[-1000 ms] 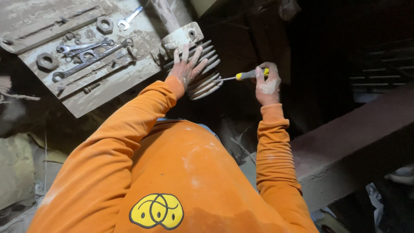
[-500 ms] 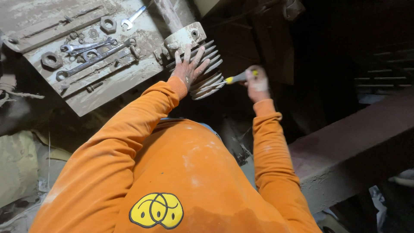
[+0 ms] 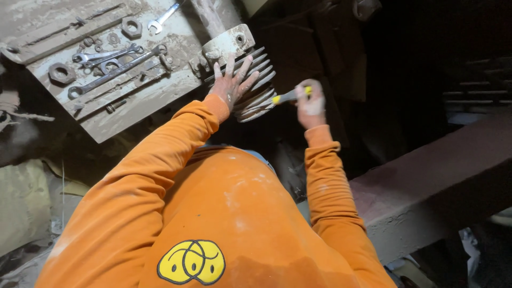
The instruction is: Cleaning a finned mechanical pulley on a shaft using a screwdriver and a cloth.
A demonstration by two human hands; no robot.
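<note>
Orange sweatshirt (image 3: 224,213) filling the lower half, yellow emblem (image 3: 191,262) at the bottom edge. Dusty grey desk (image 3: 154,101) up in the top left corner, littered with tools. Heavy beam (image 3: 426,186) slanting across the right, dark beyond.

Now the changes. Right hand (image 3: 310,104) shifted inward since a second ago, closer to the finned metal block (image 3: 255,80), arm drawn in with it. Screwdriver (image 3: 282,98) swung along too, its yellow and grey handle now angled down toward the fins, shaft tip lost among them. Left hand (image 3: 232,82) staying put, same spot as before.

Hands next. Left hand wide apart, fingers fanned and pressed flat on the fins, palm down, steadying the block. Right hand curled tight together around the screwdriver handle, just beside the fins on their right.

Smaller stuff on the desk: long wrench (image 3: 114,72) lying diagonal, a pair of shorter spanners (image 3: 106,55) above it, another spanner (image 3: 162,17) near the top edge. Two big hex nuts (image 3: 62,72) (image 3: 131,26) well apart, a few washers (image 3: 113,38) between.
</note>
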